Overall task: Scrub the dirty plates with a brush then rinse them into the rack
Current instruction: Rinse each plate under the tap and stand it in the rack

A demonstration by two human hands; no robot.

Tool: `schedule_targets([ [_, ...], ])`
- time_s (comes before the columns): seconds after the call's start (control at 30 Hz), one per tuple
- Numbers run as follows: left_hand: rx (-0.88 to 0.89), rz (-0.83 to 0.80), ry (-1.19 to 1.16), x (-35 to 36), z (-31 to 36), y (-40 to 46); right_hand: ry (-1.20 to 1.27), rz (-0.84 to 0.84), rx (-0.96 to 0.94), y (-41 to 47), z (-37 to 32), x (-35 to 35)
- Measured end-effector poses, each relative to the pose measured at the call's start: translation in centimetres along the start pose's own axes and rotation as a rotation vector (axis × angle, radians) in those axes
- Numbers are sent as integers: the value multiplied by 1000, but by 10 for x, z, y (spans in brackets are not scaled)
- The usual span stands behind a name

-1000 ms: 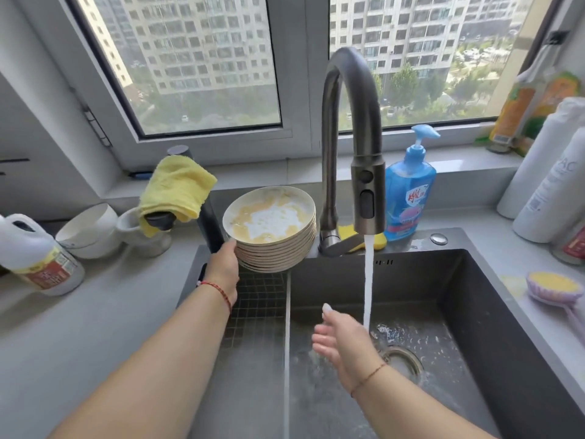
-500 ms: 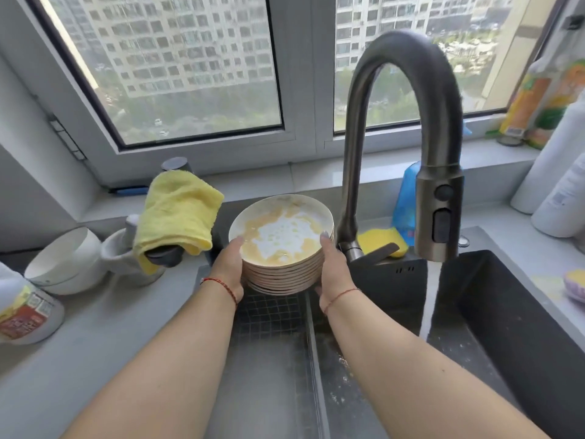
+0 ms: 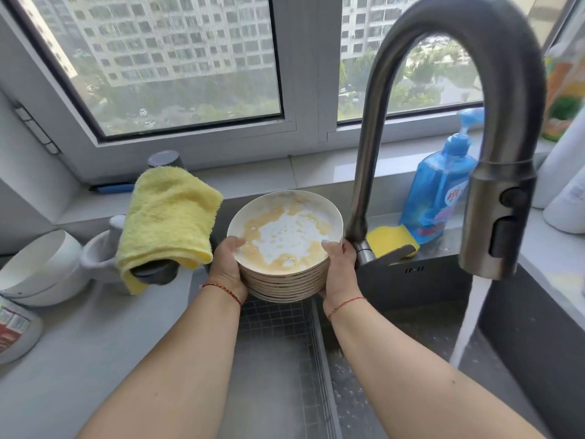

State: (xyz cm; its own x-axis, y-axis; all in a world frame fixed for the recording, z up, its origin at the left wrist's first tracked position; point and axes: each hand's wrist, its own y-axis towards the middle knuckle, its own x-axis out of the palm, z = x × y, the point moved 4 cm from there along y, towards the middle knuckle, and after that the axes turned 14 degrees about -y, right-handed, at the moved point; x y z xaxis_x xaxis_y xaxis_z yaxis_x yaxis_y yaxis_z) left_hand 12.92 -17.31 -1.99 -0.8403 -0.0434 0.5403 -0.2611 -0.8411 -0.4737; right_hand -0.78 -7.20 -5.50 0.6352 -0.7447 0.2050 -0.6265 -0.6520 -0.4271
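A stack of several white plates (image 3: 285, 277) sits at the back of the grid rack (image 3: 275, 321) on the sink's left side. The top plate (image 3: 285, 231) is smeared with yellow-brown sauce. My left hand (image 3: 226, 267) grips the stack's left side, thumb on the top rim. My right hand (image 3: 340, 269) grips its right side, thumb on the rim too. Water runs from the dark faucet (image 3: 498, 213) into the sink basin (image 3: 421, 337) at the right. No brush is in view.
A yellow cloth (image 3: 167, 217) hangs over a holder left of the plates. White bowls (image 3: 41, 264) and a bottle (image 3: 15, 331) stand on the left counter. A yellow sponge (image 3: 391, 239) and blue soap bottle (image 3: 438, 194) sit behind the sink.
My right hand left the running water and took hold of the stack's right side. Both hands now grip the plates, and my view has moved closer to them.
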Motion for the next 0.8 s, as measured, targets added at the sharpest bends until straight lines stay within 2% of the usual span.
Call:
schedule_targets([
  [0.3, 31, -19, -36, -10, -10, -18, -30, -39, -42, -12, -1, -12],
  [0.53, 93, -77, -51, -47, -18, -47, 16, -99, -110, -53, 13, -29],
  [0.8, -80, -210, 4, -73, -40, -93, -3, -144, -131, -108, 30, -66],
])
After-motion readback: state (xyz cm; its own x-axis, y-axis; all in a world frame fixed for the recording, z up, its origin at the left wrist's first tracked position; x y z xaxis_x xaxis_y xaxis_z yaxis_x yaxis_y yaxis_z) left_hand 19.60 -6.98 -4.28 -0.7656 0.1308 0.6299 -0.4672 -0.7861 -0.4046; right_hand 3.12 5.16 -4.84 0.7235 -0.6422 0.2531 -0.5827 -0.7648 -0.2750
